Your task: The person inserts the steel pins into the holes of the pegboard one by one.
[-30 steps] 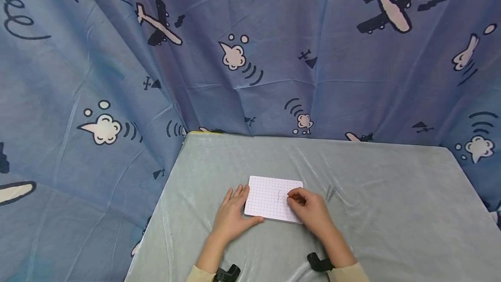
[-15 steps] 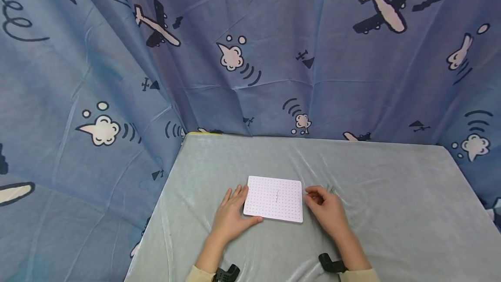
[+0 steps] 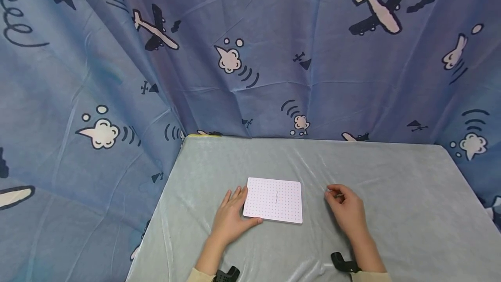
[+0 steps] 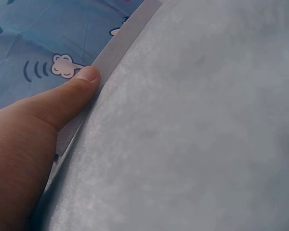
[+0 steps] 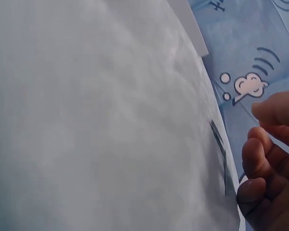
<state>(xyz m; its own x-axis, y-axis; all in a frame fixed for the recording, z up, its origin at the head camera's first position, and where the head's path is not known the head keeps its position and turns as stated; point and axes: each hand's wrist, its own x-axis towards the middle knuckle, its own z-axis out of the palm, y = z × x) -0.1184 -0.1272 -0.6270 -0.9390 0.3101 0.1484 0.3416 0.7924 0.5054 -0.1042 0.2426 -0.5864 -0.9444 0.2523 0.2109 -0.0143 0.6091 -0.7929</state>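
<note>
A white board [image 3: 270,199] covered in a grid of tiny dots lies in the middle of the table. Thin dark sticks [image 3: 276,197], like needles, show near its centre. My left hand [image 3: 232,219] rests along the board's left side, fingers stretched and thumb at the front edge. In the left wrist view, the thumb [image 4: 77,91] lies against the board's edge. To the right of the board, my right hand [image 3: 347,208] hovers low with loosely curled fingers. In the right wrist view, several loose thin sticks [image 5: 221,151] lie beside its fingers [image 5: 255,154]; nothing shows between the fingertips.
A pale grey-green cloth covers the table [image 3: 403,195]. Behind it and to the left hangs a blue curtain [image 3: 270,55] printed with planes and clouds. Black wrist cameras sit on both arms.
My right hand has moved off the board's right part, rightward to the loose sticks on the cloth. The left hand stays at the board's left side. The head view has shifted slightly.
</note>
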